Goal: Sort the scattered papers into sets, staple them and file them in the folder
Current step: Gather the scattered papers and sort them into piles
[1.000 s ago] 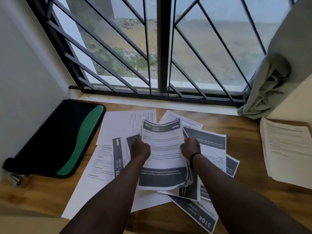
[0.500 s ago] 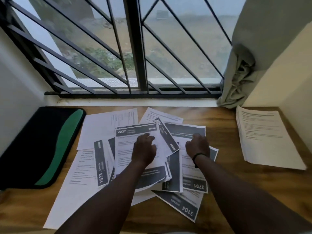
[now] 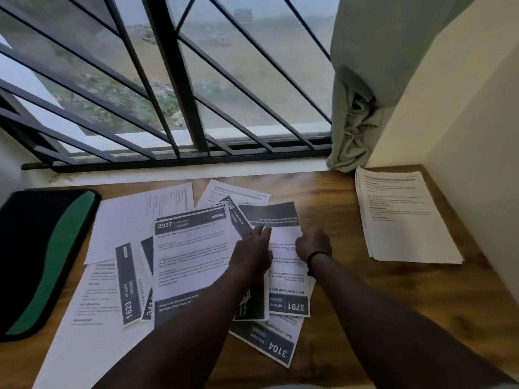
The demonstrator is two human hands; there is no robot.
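White sheets with dark header bands, the scattered papers (image 3: 191, 262), are spread over the middle of the wooden bench (image 3: 337, 318), so the sorting step is judged to be in hand, with nothing yet stapled or filed. The left hand (image 3: 250, 254) is laid on the heap with fingers nearly straight, nothing being gripped. The right hand (image 3: 313, 244) is curled at the edge of the sheet marked 3791 (image 3: 289, 276); whether that sheet is actually pinched cannot be told. Next, matching sheets would need to be drawn out and squared together. One neat stack (image 3: 401, 217) is set well apart at the right. The black and green folder (image 3: 42, 254) is lying at the left, closed. Beyond, a barred window (image 3: 174, 94) and a bunched curtain (image 3: 359, 108) are seen.
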